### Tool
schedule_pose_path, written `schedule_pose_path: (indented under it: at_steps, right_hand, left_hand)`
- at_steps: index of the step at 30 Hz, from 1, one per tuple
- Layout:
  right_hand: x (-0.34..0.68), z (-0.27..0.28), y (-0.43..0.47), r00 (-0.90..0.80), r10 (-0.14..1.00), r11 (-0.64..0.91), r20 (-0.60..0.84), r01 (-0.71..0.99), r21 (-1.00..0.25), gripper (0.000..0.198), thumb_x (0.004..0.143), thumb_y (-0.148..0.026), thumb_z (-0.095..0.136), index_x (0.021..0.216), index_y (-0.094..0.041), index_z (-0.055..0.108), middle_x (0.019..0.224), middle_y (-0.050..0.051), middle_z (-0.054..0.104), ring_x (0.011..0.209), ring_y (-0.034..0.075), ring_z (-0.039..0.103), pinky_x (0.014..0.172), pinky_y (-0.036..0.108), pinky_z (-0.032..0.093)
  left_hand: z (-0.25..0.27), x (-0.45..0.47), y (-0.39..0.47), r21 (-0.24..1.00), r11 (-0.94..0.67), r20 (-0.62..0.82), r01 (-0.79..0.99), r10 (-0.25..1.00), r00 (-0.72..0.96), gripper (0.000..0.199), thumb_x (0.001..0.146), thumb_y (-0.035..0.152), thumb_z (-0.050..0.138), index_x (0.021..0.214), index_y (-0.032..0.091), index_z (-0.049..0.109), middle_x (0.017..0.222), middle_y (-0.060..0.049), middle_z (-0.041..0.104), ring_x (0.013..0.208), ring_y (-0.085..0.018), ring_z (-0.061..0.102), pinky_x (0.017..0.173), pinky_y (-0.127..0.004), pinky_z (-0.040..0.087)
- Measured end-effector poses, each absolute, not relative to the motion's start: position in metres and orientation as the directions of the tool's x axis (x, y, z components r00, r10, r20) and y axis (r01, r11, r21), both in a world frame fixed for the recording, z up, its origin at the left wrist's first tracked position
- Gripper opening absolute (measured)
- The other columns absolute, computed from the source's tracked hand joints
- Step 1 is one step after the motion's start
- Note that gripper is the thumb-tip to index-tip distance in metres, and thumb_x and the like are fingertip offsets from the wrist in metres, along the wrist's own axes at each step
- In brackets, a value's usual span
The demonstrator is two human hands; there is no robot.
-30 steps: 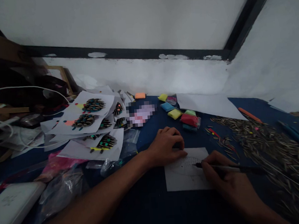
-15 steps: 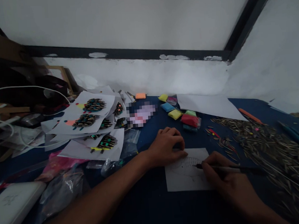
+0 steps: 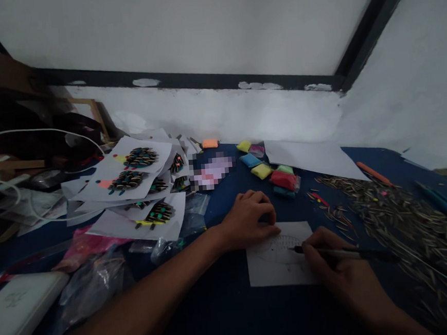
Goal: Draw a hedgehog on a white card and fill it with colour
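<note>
A small white sheet of paper (image 3: 266,267) lies on the blue tabletop, bearing a rounded line drawing filled partly with short curved marks. My right hand (image 3: 336,272) is closed around a pen (image 3: 338,253), whose dark tip meets the paper inside the drawing. At the sheet's upper left corner rests my left hand (image 3: 250,217), fingers bent and apart from the thumb, which lies on the paper's edge. It holds nothing.
Striped seeds (image 3: 405,220) are heaped on the right, near an orange stick (image 3: 373,173). Coloured clay packets (image 3: 284,179) lie beyond my hands. Sheets with seed-covered animal figures (image 3: 141,157) overlap at left, beside plastic bags (image 3: 93,286) and white cables (image 3: 42,129). A wall (image 3: 222,108) stands behind.
The pen tip has barely shifted within the drawing. Both hands and the paper stay in place.
</note>
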State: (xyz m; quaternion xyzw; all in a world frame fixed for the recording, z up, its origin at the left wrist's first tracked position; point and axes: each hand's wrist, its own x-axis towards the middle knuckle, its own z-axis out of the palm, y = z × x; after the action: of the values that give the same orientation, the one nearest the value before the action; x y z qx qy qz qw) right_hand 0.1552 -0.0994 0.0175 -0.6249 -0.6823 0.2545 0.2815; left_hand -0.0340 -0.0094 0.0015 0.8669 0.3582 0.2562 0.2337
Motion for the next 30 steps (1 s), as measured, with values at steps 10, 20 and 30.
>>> schedule_pose_path:
  at_steps: [10, 20, 30]
  right_hand:
    - [0.1571, 0.0214, -0.1009, -0.023, 0.997, 0.065, 0.071, 0.736, -0.674, 0.028, 0.086, -0.038, 0.045, 0.063, -0.024, 0.049, 0.055, -0.003, 0.048, 0.047, 0.013, 0.045, 0.041, 0.025, 0.031]
    - [0.1593, 0.0151, -0.0986, -0.031, 0.998, 0.064, 0.060, 0.720, -0.691, 0.028, 0.086, -0.041, 0.045, 0.065, -0.024, 0.049, 0.054, -0.004, 0.047, 0.046, 0.012, 0.045, 0.040, 0.023, 0.032]
    - [0.1596, 0.0198, -0.0975, -0.061, 0.994, 0.108, 0.095, 0.750, -0.653, 0.027, 0.086, -0.040, 0.044, 0.064, -0.023, 0.048, 0.055, -0.004, 0.047, 0.047, 0.013, 0.047, 0.042, 0.024, 0.034]
  left_hand:
    - [0.0015, -0.0342, -0.0099, 0.587, -0.637, 0.282, 0.500, 0.740, 0.611, 0.016, 0.074, 0.036, 0.070, 0.077, 0.021, 0.065, 0.101, -0.002, 0.057, 0.101, -0.021, 0.049, 0.089, -0.038, 0.033]
    - [0.0008, -0.0342, -0.0088, 0.591, -0.638, 0.284, 0.493, 0.737, 0.614, 0.016, 0.073, 0.035, 0.071, 0.077, 0.022, 0.065, 0.102, -0.001, 0.057, 0.102, -0.020, 0.049, 0.090, -0.038, 0.032]
    - [0.0003, -0.0345, -0.0096, 0.588, -0.641, 0.287, 0.494, 0.736, 0.613, 0.016, 0.074, 0.036, 0.070, 0.077, 0.022, 0.065, 0.102, -0.002, 0.057, 0.102, -0.021, 0.049, 0.088, -0.038, 0.033]
